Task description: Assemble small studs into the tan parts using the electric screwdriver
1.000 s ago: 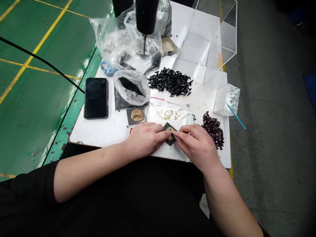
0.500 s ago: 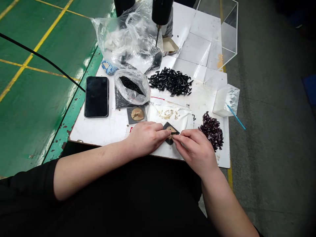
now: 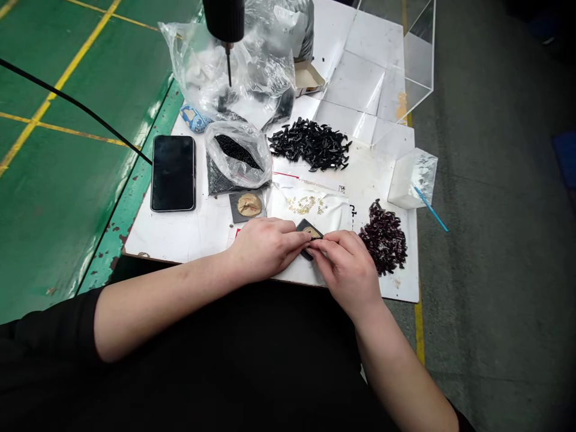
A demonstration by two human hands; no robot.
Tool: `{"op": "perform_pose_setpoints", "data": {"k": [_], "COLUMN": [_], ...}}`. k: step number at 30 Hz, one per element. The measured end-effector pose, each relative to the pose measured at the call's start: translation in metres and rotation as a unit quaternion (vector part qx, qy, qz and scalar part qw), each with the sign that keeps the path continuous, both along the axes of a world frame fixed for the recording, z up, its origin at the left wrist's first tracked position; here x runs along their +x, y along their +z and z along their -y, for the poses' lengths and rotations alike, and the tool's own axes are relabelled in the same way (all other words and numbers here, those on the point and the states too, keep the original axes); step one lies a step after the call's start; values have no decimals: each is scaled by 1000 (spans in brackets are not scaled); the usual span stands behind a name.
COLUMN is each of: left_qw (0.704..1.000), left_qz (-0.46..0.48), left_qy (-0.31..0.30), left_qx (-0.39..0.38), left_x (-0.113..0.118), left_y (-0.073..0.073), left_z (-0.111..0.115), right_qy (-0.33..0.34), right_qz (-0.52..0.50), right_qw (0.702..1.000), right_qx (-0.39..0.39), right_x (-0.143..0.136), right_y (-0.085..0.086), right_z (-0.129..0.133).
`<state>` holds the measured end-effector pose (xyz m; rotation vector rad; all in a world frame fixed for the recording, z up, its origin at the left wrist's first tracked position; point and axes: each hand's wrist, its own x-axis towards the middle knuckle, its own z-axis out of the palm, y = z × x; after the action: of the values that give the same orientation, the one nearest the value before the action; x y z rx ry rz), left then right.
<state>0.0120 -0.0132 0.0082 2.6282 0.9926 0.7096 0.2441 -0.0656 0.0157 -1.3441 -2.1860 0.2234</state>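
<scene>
My left hand (image 3: 270, 247) and my right hand (image 3: 348, 264) meet at the front edge of the white board, fingertips almost touching. Between them is a small black piece (image 3: 317, 239), mostly covered, pinched by both hands. Under the fingertips lies a dark square pad (image 3: 302, 226) bearing a tan putty-like lump (image 3: 311, 230), partly hidden. A second dark pad (image 3: 234, 211) with a round tan lump (image 3: 249, 205) rests left of it. Just behind my hands, several small gold rings (image 3: 306, 205) are scattered on white paper (image 3: 281, 210).
Black curved pieces (image 3: 310, 144) and dark red pieces (image 3: 384, 240) lie in piles. A bag of black beads (image 3: 238, 156), a phone (image 3: 173, 173) and a clear container (image 3: 411, 180) with a blue stick (image 3: 431, 209) stand around. A black screwdriver-like tool (image 3: 225, 24) hangs above.
My right hand has shifted left, bringing its fingertips closer to my left hand over the pad. The hanging tool has swung left. The view has shifted slightly.
</scene>
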Motion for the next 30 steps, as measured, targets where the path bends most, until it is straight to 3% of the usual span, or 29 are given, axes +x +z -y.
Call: {"op": "perform_pose_setpoints", "data": {"k": [15,30], "left_qw": [1000,1000], "left_qz": [5,11], "left_qy": [4,9], "left_qx": [-23,-23], "left_x": [0,1], "left_y": [0,-2], "left_z": [1,1], "right_qy": [2,-10], "right_qz": [63,3], "right_qw": [997,999], "right_qx": [35,47], "right_x": [-2,4], "right_y": [-3,-4], "right_z": [1,-13]}}
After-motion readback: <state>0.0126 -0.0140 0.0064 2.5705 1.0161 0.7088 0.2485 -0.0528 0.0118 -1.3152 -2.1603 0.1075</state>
